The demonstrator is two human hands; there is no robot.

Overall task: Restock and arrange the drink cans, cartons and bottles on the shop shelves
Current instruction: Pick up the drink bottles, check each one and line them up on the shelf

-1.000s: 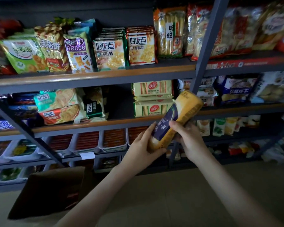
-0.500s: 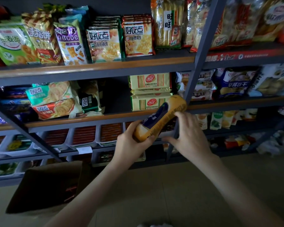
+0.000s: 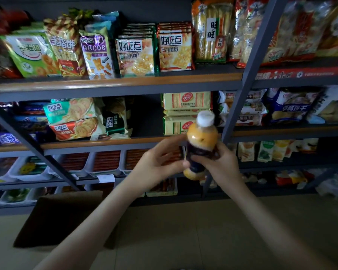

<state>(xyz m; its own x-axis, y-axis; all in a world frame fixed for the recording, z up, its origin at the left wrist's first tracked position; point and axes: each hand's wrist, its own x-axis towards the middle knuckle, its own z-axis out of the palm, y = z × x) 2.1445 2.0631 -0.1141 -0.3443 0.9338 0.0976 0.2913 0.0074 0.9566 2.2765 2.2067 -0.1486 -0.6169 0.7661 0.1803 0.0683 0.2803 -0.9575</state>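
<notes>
An orange drink bottle [image 3: 201,136] with a white cap and a dark blue label stands nearly upright in front of the middle shelf [image 3: 105,142]. My right hand [image 3: 220,166] grips it round the label from the right. My left hand [image 3: 156,162] is at its left side, fingertips touching the lower part of the bottle. The bottle's lower label is partly hidden by my fingers.
The shelves hold snack bags and biscuit packs; a dark gap [image 3: 144,114] lies on the middle shelf left of the yellow biscuit packs [image 3: 185,101]. A grey upright post [image 3: 242,84] stands just right of the bottle. A brown cardboard box [image 3: 62,217] sits on the floor at lower left.
The bottle has turned from lying slanted, base up and right, to nearly upright with its cap on top. Both hands stayed on it and shifted slightly right.
</notes>
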